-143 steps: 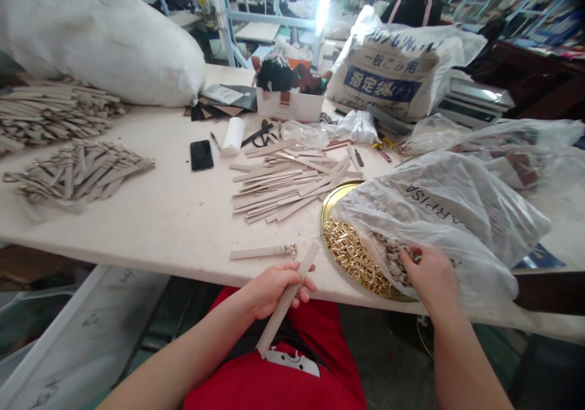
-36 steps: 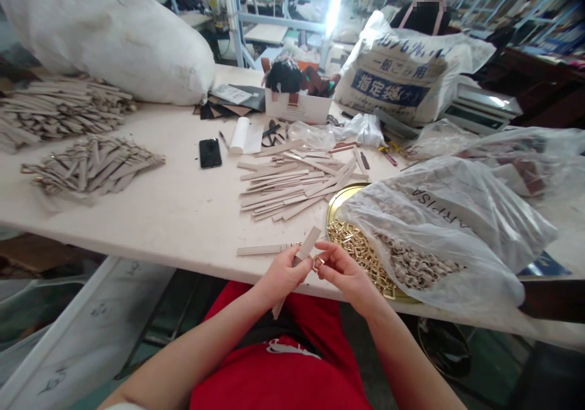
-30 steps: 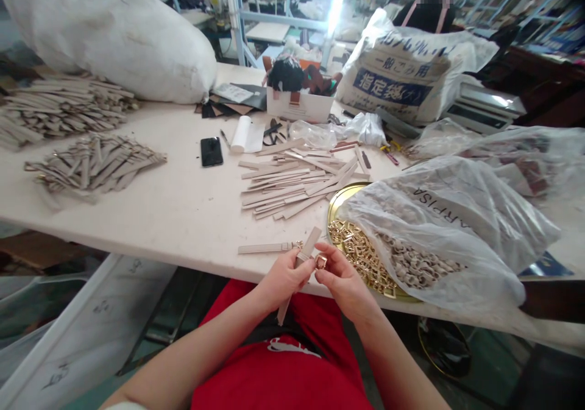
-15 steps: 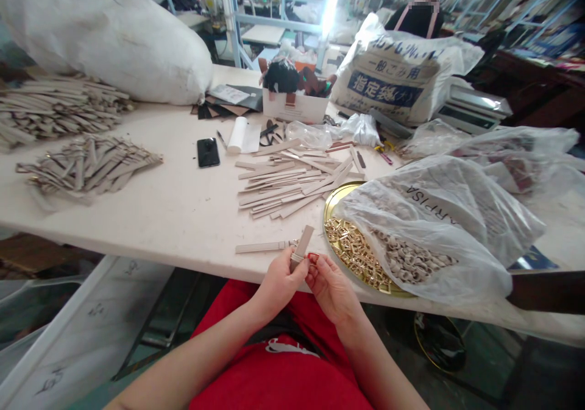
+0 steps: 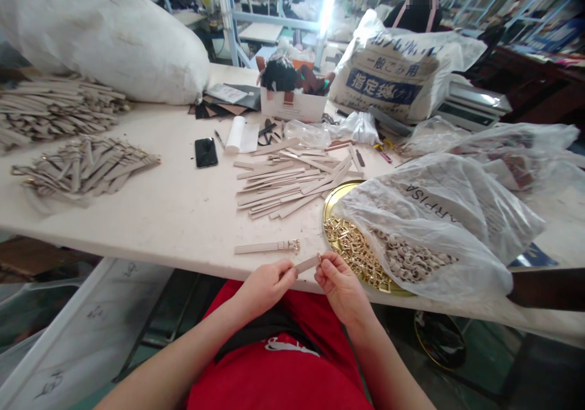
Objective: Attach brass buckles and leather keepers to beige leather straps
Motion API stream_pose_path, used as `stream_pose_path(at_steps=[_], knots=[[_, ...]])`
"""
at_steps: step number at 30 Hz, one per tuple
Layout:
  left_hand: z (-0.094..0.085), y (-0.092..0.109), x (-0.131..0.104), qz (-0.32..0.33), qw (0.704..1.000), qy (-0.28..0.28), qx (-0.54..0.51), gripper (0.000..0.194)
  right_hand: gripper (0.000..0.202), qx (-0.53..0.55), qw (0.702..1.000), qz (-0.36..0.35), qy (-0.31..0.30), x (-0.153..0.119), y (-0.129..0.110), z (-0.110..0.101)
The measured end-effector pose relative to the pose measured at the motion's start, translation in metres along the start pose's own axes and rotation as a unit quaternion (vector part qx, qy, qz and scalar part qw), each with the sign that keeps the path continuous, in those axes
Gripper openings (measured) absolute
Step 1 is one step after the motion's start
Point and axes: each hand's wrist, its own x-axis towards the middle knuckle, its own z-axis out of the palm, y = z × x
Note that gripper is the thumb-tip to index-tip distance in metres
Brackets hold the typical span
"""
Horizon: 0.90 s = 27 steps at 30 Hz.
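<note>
A short beige strap (image 5: 308, 265) is stretched between my two hands above the table's front edge. My left hand (image 5: 269, 285) pinches its left end. At its right end, the fingers of my right hand (image 5: 337, 282) are closed round the strap and a small metal piece (image 5: 319, 256). Just behind my left hand lies a finished-looking beige strap with a gold buckle (image 5: 267, 247). Loose beige strips (image 5: 292, 184) are spread farther back. Gold buckles (image 5: 354, 251) fill part of a gold tray (image 5: 336, 198) to the right, beside small beige loops (image 5: 406, 258) under clear plastic.
Piles of beige straps (image 5: 86, 163) and a big white sack (image 5: 114, 38) stand left. A phone (image 5: 206, 153) and a white box (image 5: 292, 106) are farther back. A printed bag (image 5: 388, 75) stands back right, with a person (image 5: 414, 17) beyond it.
My hands have moved apart, and the strap has swung from upright to nearly level between them. My left hand has shifted left, uncovering the buckle of the strap on the table.
</note>
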Motion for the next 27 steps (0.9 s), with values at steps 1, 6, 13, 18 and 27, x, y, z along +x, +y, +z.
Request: stream_pose_path(at_steps=[1, 6, 13, 18, 27], knots=[[-0.001, 0.0, 0.0, 0.001, 1.0, -0.002, 0.007, 0.029, 0.022, 0.009, 1.0, 0.01, 0.001, -0.001, 0.001, 0.002], [0.0, 0.006, 0.001, 0.028, 0.999, -0.004, 0.024, 0.028, 0.017, 0.017, 0.998, 0.049, -0.044, -0.006, 0.013, 0.013], [0.006, 0.011, 0.001, -0.008, 1.0, -0.005, -0.004, 0.021, 0.017, -0.032, 0.997, -0.05, 0.049, -0.006, 0.018, 0.014], [0.006, 0.01, 0.001, 0.004, 0.997, -0.006, -0.072, 0.023, 0.02, -0.062, 0.998, -0.033, 0.009, -0.009, 0.019, 0.019], [0.009, -0.005, 0.007, -0.039, 0.983, -0.013, -0.177, 0.03, 0.022, -0.284, 0.952, -0.117, 0.008, -0.016, 0.023, 0.019]])
